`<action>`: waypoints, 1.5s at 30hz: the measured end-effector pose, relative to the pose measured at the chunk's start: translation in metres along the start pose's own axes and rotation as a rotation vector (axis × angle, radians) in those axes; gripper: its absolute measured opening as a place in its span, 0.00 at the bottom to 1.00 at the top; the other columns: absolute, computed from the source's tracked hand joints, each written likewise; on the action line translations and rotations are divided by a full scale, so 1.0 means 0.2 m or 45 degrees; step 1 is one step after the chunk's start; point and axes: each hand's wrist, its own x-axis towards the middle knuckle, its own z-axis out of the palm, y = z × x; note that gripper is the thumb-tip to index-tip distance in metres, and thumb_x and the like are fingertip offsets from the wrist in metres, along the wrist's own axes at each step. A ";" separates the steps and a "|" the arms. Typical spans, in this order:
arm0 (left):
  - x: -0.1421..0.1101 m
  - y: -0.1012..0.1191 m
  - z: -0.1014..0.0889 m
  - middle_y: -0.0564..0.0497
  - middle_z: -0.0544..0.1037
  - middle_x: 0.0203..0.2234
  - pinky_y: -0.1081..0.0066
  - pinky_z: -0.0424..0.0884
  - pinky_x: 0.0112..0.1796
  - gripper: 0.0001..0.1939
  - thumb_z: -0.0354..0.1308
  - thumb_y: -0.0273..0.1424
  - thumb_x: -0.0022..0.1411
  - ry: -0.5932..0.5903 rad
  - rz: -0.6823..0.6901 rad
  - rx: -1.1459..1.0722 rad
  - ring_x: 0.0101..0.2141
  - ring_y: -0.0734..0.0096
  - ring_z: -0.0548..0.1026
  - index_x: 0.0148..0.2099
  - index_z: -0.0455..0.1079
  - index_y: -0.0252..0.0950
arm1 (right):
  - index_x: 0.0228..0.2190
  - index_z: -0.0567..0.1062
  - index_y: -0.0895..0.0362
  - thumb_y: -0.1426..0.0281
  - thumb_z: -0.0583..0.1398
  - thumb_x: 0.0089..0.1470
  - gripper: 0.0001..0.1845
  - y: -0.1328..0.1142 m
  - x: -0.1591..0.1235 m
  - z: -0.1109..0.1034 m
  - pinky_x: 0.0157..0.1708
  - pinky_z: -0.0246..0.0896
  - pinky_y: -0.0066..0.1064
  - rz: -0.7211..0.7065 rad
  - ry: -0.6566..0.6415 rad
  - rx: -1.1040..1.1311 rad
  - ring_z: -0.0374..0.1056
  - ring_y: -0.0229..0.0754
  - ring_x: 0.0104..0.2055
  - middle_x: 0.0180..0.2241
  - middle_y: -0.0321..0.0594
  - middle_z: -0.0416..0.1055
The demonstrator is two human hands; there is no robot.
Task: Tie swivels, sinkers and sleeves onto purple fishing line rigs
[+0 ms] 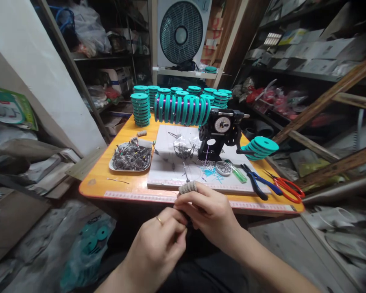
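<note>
My left hand [158,244] and my right hand [209,211] meet just below the front edge of the orange table [131,185]. Both are pinched together on something small and dark that I cannot make out. A grey fabric wrap [188,187] covers one fingertip of my right hand. My left hand wears a ring. Beyond my hands lies a white board [167,162] with loose hooks and blue bits. A black hand-crank winder [218,132] stands on it, with purple line running down from it.
Several stacks of teal spools [141,109] stand at the back, a row [181,110] on a rod. A metal tray [129,158] of hooks lies left. Pliers [256,181], red scissors [285,188] and a green lighter [235,171] lie right. Shelves flank the table.
</note>
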 end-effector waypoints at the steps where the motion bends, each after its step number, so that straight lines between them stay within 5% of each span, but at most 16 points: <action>1: 0.01 0.01 0.00 0.50 0.78 0.34 0.84 0.66 0.30 0.11 0.58 0.33 0.60 -0.036 -0.141 -0.211 0.28 0.85 0.71 0.27 0.72 0.35 | 0.41 0.75 0.59 0.81 0.59 0.60 0.09 0.00 -0.02 -0.02 0.29 0.64 0.23 -0.019 0.015 0.006 0.67 0.34 0.30 0.31 0.38 0.69; 4: 0.03 0.01 0.00 0.55 0.74 0.30 0.85 0.59 0.24 0.15 0.68 0.37 0.51 -0.162 -0.507 -0.961 0.23 0.91 0.65 0.26 0.68 0.33 | 0.47 0.69 0.58 0.83 0.56 0.57 0.17 -0.01 -0.07 -0.07 0.36 0.67 0.28 -0.211 -0.061 0.053 0.68 0.38 0.38 0.40 0.44 0.70; 6: 0.04 0.00 0.01 0.57 0.70 0.24 0.85 0.51 0.21 0.19 0.71 0.39 0.47 -0.254 -0.617 -1.277 0.19 0.93 0.59 0.26 0.66 0.33 | 0.41 0.70 0.58 0.81 0.56 0.56 0.11 -0.02 -0.09 -0.10 0.35 0.67 0.28 -0.238 -0.232 0.092 0.67 0.37 0.36 0.38 0.42 0.69; 9: 0.04 -0.01 0.04 0.61 0.61 0.17 0.83 0.46 0.21 0.21 0.70 0.41 0.48 -0.320 -0.659 -1.370 0.17 0.93 0.52 0.26 0.63 0.34 | 0.35 0.69 0.59 0.77 0.60 0.59 0.03 -0.03 -0.11 -0.11 0.31 0.63 0.25 -0.106 -0.361 0.117 0.64 0.33 0.30 0.31 0.37 0.69; 12: 0.03 -0.02 0.05 0.59 0.64 0.21 0.85 0.54 0.23 0.19 0.70 0.41 0.49 -0.317 -0.632 -1.357 0.21 0.91 0.59 0.27 0.65 0.33 | 0.37 0.72 0.59 0.73 0.63 0.59 0.05 -0.03 -0.13 -0.11 0.30 0.62 0.24 -0.107 -0.306 0.137 0.65 0.33 0.29 0.31 0.37 0.70; 15: 0.01 -0.02 0.05 0.55 0.69 0.33 0.88 0.67 0.33 0.13 0.65 0.35 0.56 -0.109 -0.352 -0.942 0.33 0.89 0.70 0.27 0.68 0.33 | 0.37 0.73 0.58 0.74 0.63 0.60 0.03 -0.04 -0.11 -0.10 0.29 0.62 0.22 -0.029 -0.239 0.118 0.66 0.32 0.30 0.31 0.36 0.69; 20: -0.04 -0.04 0.08 0.55 0.70 0.34 0.90 0.70 0.36 0.07 0.54 0.19 0.61 0.485 0.599 0.423 0.32 0.90 0.71 0.33 0.69 0.35 | 0.35 0.75 0.60 0.78 0.57 0.64 0.07 -0.04 0.00 -0.03 0.32 0.63 0.23 0.046 -0.084 0.042 0.68 0.33 0.34 0.34 0.41 0.67; 22: -0.04 -0.05 0.08 0.51 0.74 0.38 0.84 0.73 0.42 0.07 0.56 0.17 0.59 0.552 0.860 0.696 0.39 0.82 0.75 0.36 0.70 0.33 | 0.34 0.75 0.59 0.76 0.58 0.63 0.06 -0.03 0.02 0.00 0.31 0.62 0.23 0.087 -0.083 0.013 0.66 0.33 0.32 0.32 0.39 0.66; 24: -0.03 -0.07 0.07 0.51 0.77 0.39 0.83 0.74 0.41 0.08 0.57 0.16 0.58 0.473 0.901 0.673 0.39 0.81 0.76 0.35 0.70 0.33 | 0.33 0.74 0.59 0.76 0.59 0.63 0.05 -0.02 0.01 0.00 0.31 0.61 0.23 0.075 -0.097 -0.003 0.66 0.33 0.31 0.31 0.39 0.66; 26: -0.01 -0.07 0.05 0.54 0.77 0.35 0.86 0.70 0.33 0.07 0.57 0.20 0.59 0.290 0.589 0.302 0.33 0.86 0.75 0.31 0.69 0.34 | 0.39 0.73 0.58 0.78 0.57 0.63 0.06 -0.01 -0.02 -0.02 0.32 0.62 0.24 0.030 -0.086 -0.003 0.66 0.34 0.33 0.33 0.40 0.66; 28: 0.01 -0.06 0.03 0.55 0.76 0.32 0.88 0.66 0.29 0.09 0.60 0.28 0.60 0.090 0.038 -0.335 0.30 0.89 0.72 0.27 0.66 0.34 | 0.43 0.69 0.58 0.79 0.54 0.62 0.10 -0.01 -0.06 -0.05 0.35 0.65 0.27 -0.071 -0.144 0.029 0.65 0.37 0.37 0.36 0.42 0.66; 31: 0.02 -0.04 0.04 0.54 0.73 0.30 0.86 0.60 0.26 0.18 0.68 0.39 0.52 -0.139 -0.554 -1.163 0.25 0.90 0.66 0.27 0.65 0.33 | 0.37 0.67 0.58 0.79 0.56 0.60 0.05 -0.02 -0.11 -0.08 0.34 0.64 0.26 -0.140 -0.328 0.091 0.63 0.35 0.32 0.30 0.36 0.64; 36: 0.03 -0.02 0.06 0.57 0.67 0.22 0.84 0.53 0.24 0.20 0.70 0.41 0.49 -0.295 -0.699 -1.428 0.21 0.92 0.58 0.28 0.64 0.33 | 0.36 0.71 0.61 0.75 0.62 0.58 0.04 -0.02 -0.12 -0.10 0.27 0.59 0.24 -0.117 -0.331 0.114 0.62 0.32 0.27 0.28 0.36 0.66; 39: 0.01 -0.03 0.06 0.54 0.70 0.31 0.86 0.64 0.28 0.16 0.67 0.39 0.53 -0.180 -0.484 -1.115 0.28 0.89 0.68 0.27 0.67 0.32 | 0.35 0.73 0.58 0.72 0.63 0.60 0.03 -0.04 -0.10 -0.10 0.27 0.59 0.22 0.036 -0.353 0.178 0.64 0.32 0.27 0.28 0.35 0.68; 45: -0.03 -0.06 0.07 0.54 0.72 0.32 0.88 0.72 0.35 0.07 0.55 0.20 0.61 0.536 0.683 0.487 0.31 0.87 0.73 0.32 0.70 0.35 | 0.34 0.75 0.60 0.79 0.57 0.63 0.08 -0.03 0.01 -0.02 0.30 0.62 0.22 -0.001 -0.109 0.064 0.67 0.33 0.33 0.32 0.40 0.67</action>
